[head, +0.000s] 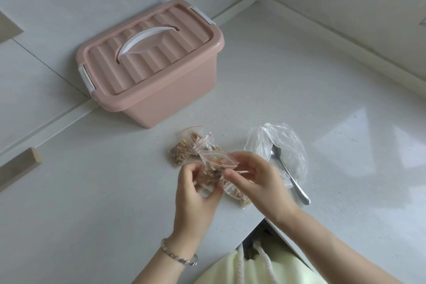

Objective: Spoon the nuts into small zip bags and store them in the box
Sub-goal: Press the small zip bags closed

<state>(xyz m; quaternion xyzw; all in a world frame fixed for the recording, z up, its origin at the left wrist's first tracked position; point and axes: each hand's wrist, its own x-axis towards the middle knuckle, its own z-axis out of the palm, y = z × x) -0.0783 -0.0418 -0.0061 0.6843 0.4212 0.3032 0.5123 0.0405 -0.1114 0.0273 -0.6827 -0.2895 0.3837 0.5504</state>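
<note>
One zip bag [214, 168]: left hand [196, 191] holds, right hand [258, 181] seemingly pinches edge.

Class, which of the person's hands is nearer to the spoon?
Right. The right hand is just beside the spoon; the left hand is farther away, past the bag both hold.

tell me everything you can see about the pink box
The box is a pink plastic storage tub, rectangular with rounded corners. Its ribbed pink lid is on and closed. A white carry handle lies flat in a recess across the lid's middle. A white clip sits at each short end, and both look folded down. The box stands upright on the white counter, turned at an angle, close to the back ledge. Nothing rests on it.
</note>
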